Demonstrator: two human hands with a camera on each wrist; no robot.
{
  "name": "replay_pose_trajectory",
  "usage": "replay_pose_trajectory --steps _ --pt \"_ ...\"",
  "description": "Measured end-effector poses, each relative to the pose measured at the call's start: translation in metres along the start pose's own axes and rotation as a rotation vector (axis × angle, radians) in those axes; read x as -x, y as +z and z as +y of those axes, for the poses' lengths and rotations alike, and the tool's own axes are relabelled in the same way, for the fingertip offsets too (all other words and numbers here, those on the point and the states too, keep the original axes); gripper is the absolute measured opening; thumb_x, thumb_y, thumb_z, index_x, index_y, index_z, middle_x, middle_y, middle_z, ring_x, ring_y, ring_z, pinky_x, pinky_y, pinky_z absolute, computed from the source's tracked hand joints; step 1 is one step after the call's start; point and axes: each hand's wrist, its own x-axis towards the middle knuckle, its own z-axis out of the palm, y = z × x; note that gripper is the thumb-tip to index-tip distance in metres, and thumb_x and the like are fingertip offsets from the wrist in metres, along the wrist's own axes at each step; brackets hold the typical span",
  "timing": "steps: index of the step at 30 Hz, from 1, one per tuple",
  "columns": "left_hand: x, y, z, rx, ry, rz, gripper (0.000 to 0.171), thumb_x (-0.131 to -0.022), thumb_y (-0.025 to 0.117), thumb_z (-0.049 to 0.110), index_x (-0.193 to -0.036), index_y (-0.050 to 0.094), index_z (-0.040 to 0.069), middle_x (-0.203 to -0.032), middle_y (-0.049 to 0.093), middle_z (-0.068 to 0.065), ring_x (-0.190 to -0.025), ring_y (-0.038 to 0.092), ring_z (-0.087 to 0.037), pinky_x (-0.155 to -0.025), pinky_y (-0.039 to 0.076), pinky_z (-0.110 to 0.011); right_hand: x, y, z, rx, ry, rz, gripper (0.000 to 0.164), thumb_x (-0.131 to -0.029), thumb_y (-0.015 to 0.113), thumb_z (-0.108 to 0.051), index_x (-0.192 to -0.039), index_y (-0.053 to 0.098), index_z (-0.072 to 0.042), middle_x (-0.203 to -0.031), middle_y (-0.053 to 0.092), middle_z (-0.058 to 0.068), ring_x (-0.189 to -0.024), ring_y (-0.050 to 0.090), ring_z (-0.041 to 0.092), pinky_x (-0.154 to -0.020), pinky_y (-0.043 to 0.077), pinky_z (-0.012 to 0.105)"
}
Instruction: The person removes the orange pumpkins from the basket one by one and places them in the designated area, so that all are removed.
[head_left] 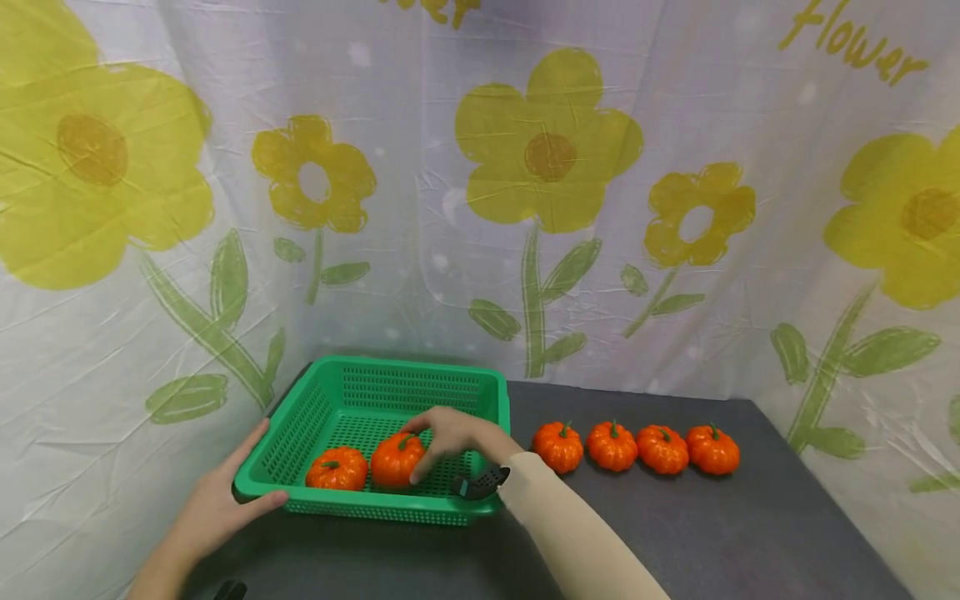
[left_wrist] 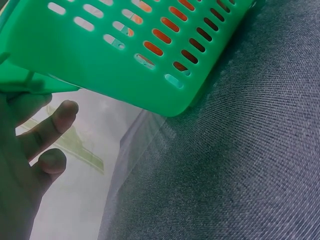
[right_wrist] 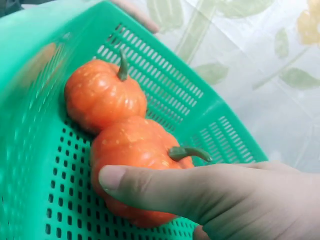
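Observation:
A green plastic basket [head_left: 390, 503] with slotted walls stands on the dark table. My left hand [head_left: 206, 508] grips its near left corner, thumb along the front rim; from below, the left wrist view shows fingers [left_wrist: 64, 116] under the rim. Inside the basket, my right hand [head_left: 450, 437] holds a small orange pumpkin [head_left: 393, 460] with a green stem, the thumb [right_wrist: 145, 187] lying across its side in the right wrist view. A second pumpkin [head_left: 339, 469] sits to its left in the basket, and the two overlap in the right wrist view [right_wrist: 102, 95].
Several more orange pumpkins stand in a row right of the basket, from one beside it [head_left: 557, 447] to the rightmost [head_left: 712, 450]. A white curtain [head_left: 420, 275] with printed yellow flowers hangs behind the grey tabletop [head_left: 637, 525]. A small black object [head_left: 230, 590] lies near the bottom left.

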Motion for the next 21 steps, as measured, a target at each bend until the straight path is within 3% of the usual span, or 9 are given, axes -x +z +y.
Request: replay_pose_trajectory --steps 21 --pt "0.0 0.001 -0.001 0.004 0.022 0.023 0.11 -0.087 0.086 0.031 -0.172 0.018 0.018 -0.155 0.043 -0.041 -0.129 0.05 -0.064 -0.092 0.046 -0.078 0.014 -0.004 -0.004 -0.075 0.074 0.158 0.074 -0.082 0.093 -0.038 -0.146 0.065 -0.014 -0.146 0.066 0.003 -0.133 0.06 0.019 -0.105 0.054 0.035"
